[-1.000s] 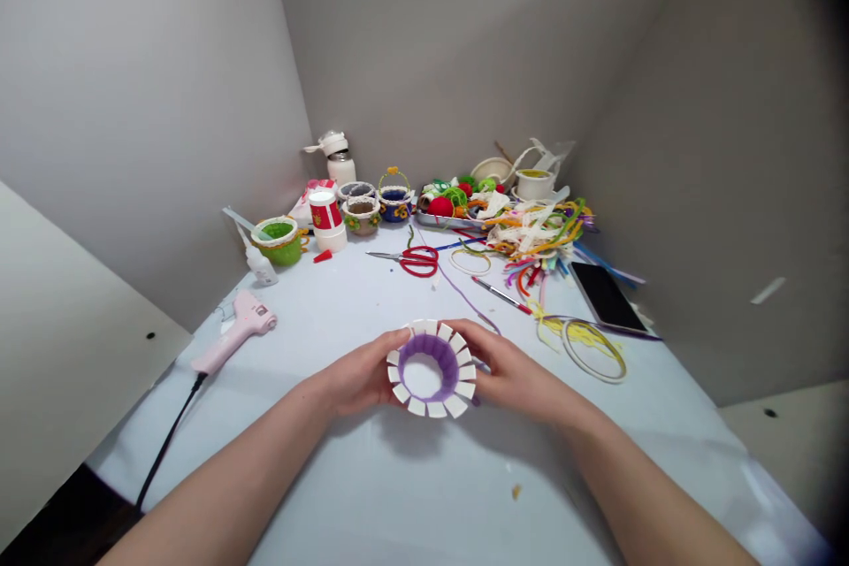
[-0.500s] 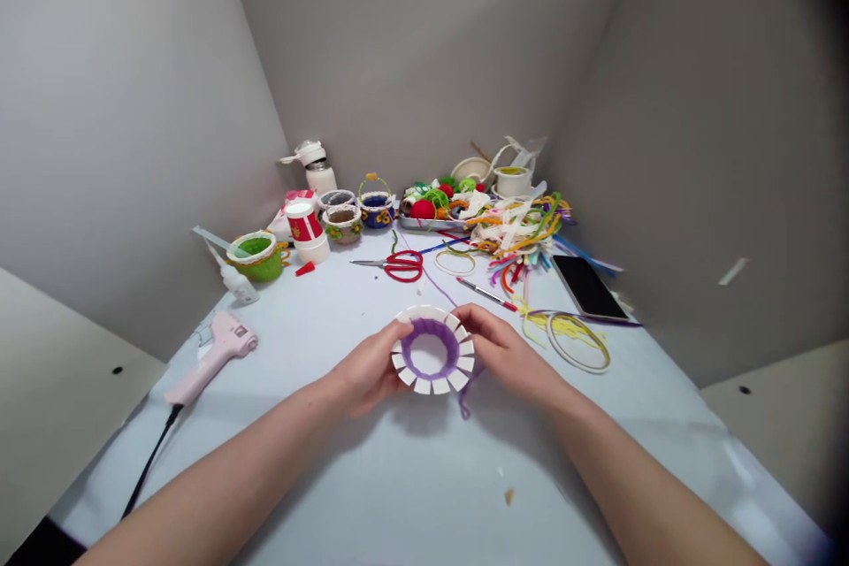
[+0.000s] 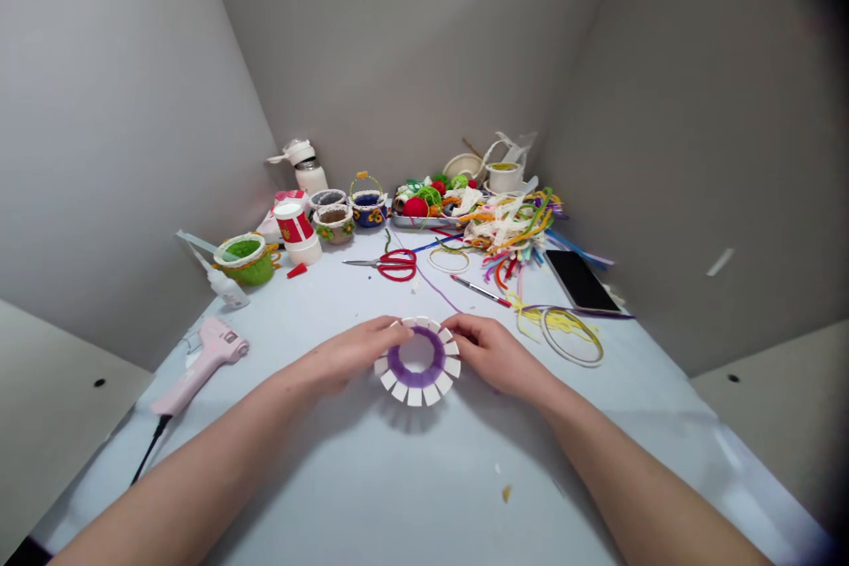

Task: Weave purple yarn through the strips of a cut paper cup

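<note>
A white paper cup (image 3: 415, 395), its side cut into strips that flare outward, is tipped so that I look into it. Purple yarn (image 3: 400, 363) is woven round the inside of the strips. My left hand (image 3: 348, 354) grips the cup's left side, thumb over the rim and fingers behind. At the right edge, the bent fingers of my right hand (image 3: 494, 354) close by the strips on the purple yarn; the fingertips are partly hidden. A loose purple strand (image 3: 436, 288) runs from the back of the table to that hand.
Red-handled scissors (image 3: 396, 264), a pen (image 3: 481, 291) and gold rings (image 3: 571, 336) lie beyond my hands. A pink glue gun (image 3: 202, 363) is at left, a phone (image 3: 582, 281) at right. Small woven baskets (image 3: 247, 263), a yarn tray (image 3: 424, 220) and a bottle (image 3: 310, 177) stand behind.
The cup has tilted and moved slightly left and nearer to me. My left hand now lies flatter along its side. The yarn tail below the right hand is now mostly hidden.
</note>
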The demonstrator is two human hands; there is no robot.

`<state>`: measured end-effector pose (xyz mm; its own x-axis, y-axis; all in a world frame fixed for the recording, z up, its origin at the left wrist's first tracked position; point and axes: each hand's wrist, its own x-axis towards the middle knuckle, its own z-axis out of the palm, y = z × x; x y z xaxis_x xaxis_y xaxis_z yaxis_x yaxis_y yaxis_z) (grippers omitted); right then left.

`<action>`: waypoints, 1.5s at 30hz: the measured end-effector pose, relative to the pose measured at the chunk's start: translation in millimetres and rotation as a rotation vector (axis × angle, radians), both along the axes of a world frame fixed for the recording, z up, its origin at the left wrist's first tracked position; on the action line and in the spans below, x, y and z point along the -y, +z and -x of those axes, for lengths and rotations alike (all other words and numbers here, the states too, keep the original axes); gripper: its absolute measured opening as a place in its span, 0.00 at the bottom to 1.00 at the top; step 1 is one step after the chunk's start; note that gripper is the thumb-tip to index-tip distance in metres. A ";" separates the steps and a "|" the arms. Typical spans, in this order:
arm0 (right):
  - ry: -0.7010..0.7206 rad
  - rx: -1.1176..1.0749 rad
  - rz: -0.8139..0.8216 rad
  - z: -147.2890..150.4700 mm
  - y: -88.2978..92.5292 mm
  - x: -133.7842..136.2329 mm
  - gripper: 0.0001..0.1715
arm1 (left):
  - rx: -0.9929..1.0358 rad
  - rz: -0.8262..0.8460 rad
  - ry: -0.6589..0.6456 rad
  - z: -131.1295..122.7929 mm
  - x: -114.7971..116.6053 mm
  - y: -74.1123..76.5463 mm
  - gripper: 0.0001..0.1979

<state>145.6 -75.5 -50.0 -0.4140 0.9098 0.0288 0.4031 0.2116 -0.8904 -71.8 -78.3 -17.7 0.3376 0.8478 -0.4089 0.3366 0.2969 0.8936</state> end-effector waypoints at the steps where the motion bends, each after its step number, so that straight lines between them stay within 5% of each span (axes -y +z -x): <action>1: -0.011 0.004 -0.005 0.6 0.6 -0.8 0.15 | -0.084 -0.065 -0.047 3.3 -4.8 1.7 0.25; 4: -0.037 0.029 -0.031 2.6 3.2 -3.1 0.16 | -0.241 -0.356 -0.189 4.2 -22.4 9.8 0.24; 10: -0.080 -0.003 -0.005 -7.9 3.4 -11.4 0.15 | -0.562 -0.534 -0.455 -15.0 -49.3 24.4 0.10; 22: -0.223 0.058 0.008 -23.2 3.9 -17.6 0.18 | -0.659 -0.566 -0.406 -19.9 -47.1 15.4 0.09; 31: -0.088 0.027 0.162 -21.1 2.9 -11.9 0.15 | -0.548 -0.553 -0.434 -17.6 -44.6 13.1 0.15; 37: 0.008 -0.001 -0.008 -21.9 -0.5 -14.9 0.11 | -0.407 -0.553 -0.426 -6.1 -44.1 31.8 0.18; 42: -0.141 0.000 -0.276 -15.6 5.5 -7.2 0.12 | -0.405 -0.842 -0.024 -11.0 -5.5 42.8 0.14; 45: -0.139 0.006 -0.559 -6.0 11.5 5.9 0.14 | -0.297 -0.883 -0.116 -16.6 19.7 31.4 0.14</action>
